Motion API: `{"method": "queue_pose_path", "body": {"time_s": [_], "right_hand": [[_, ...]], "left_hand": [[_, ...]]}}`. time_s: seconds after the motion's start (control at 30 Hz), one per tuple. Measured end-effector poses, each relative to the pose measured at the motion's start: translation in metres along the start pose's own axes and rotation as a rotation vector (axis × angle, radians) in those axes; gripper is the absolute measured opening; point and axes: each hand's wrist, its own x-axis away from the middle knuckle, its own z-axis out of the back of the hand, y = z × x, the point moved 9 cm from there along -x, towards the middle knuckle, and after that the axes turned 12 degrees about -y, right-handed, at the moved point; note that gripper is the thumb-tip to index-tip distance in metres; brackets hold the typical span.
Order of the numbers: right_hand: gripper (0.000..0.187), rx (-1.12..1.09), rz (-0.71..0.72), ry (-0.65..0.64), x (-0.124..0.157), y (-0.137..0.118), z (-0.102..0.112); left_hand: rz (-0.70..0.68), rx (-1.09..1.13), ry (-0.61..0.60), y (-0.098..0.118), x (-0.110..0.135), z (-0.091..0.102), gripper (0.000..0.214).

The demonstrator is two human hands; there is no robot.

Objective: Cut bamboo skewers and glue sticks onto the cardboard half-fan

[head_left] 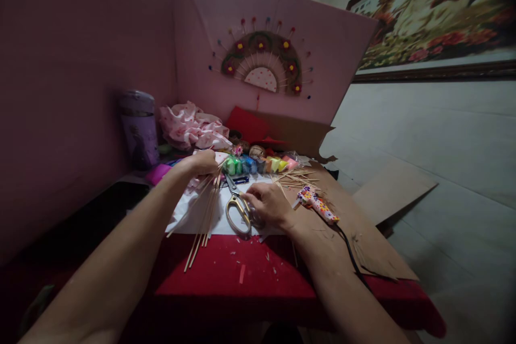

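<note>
Currently, the gold-handled metal scissors (234, 189) lie on the white sheet (181, 217), mid-width on the surface, blades toward the far edge, loops toward the near edge. Right hand (269, 204) is at the loops, fingers bent over them; can't tell if it grips or just touches. Left of the scissors: loose fan of thin, pale wooden sticks (206, 214), lower ends past the sheet onto the red tablecloth (290, 277), pointing at the near edge. Left hand (206, 162) is at their upper ends, fingers curled in. Can't tell what it pinches, the fingertips are hidden.

Small dark-blue flat object (241, 180) just beside the blades. Beyond it, toward the far edge, a row of multicoloured soft packets (253, 164). Second pile of pale sticks (296, 178) right of those. Flower-print glue gun (318, 205) with black cord sits on brown cardboard (363, 242) along the right edge. Far left corner: purple lidded tumbler (139, 129), crumpled pink dotted cloth (189, 123) beside it. Behind the far edge, a half-round fan-shaped ornament (261, 45) with yellow-centred flowers is on the pink panel (193, 21).
</note>
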Motion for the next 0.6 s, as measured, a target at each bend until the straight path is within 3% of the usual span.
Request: {"method": "queue_pose_path", "body": {"time_s": [0.13, 0.3, 0.43, 0.6], "right_hand": [[0.027, 0.005, 0.086, -0.116, 0.000, -0.008, -0.014], [0.027, 0.018, 0.074, -0.161, 0.002, -0.010, -0.019], [0.027, 0.014, -0.021, -0.143, 0.002, -0.007, -0.017], [0.037, -0.110, -0.169, -0.139, 0.001, 0.011, -0.021]], "left_hand": [[-0.101, 0.232, -0.073, 0.007, 0.016, 0.007, 0.029], [-0.327, 0.557, -0.079, 0.026, 0.027, 0.016, 0.030], [-0.528, 0.691, 0.035, 0.046, 0.030, 0.025, 0.028], [-0.588, 0.755, 0.203, 0.056, 0.028, 0.026, 0.023]]}}
